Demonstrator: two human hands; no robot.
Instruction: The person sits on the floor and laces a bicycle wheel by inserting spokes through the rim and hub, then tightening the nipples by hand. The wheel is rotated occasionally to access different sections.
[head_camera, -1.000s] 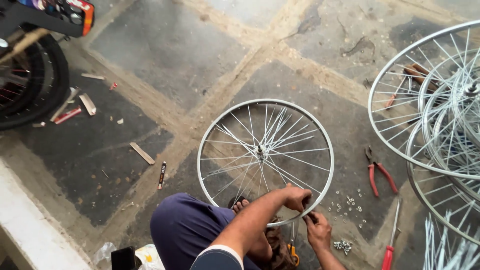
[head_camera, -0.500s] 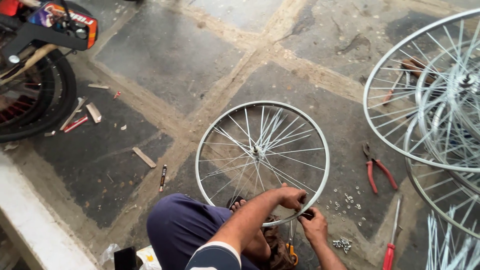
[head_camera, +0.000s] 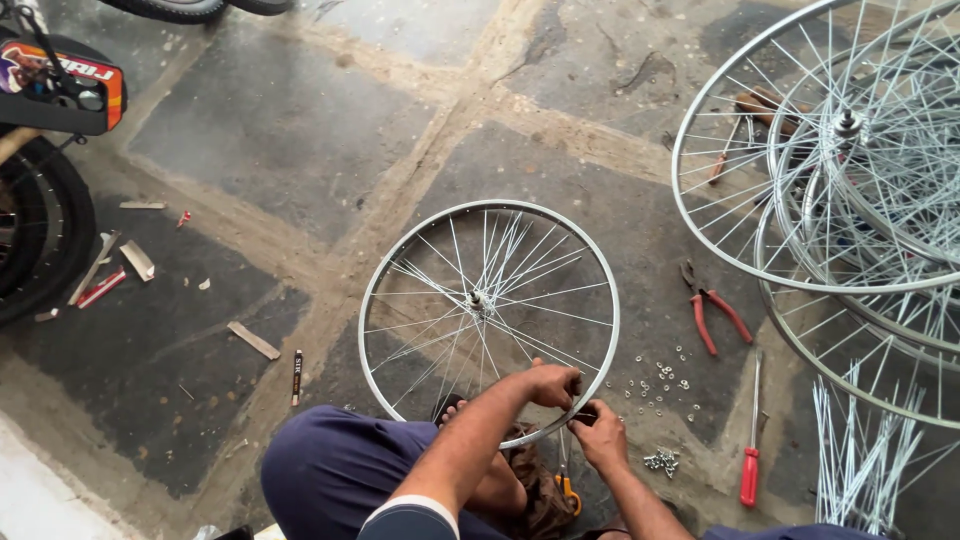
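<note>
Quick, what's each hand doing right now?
Left hand: closed on the wheel rim.
Right hand: closed at the rim, pinching something too small to tell.

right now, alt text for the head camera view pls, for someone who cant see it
Seen from above, a seated person's left hand and right hand work at the near rim of a spoked bicycle wheel lying on a stone floor. Red-handled pliers, a red screwdriver, and more wheels lie to the right.
</note>
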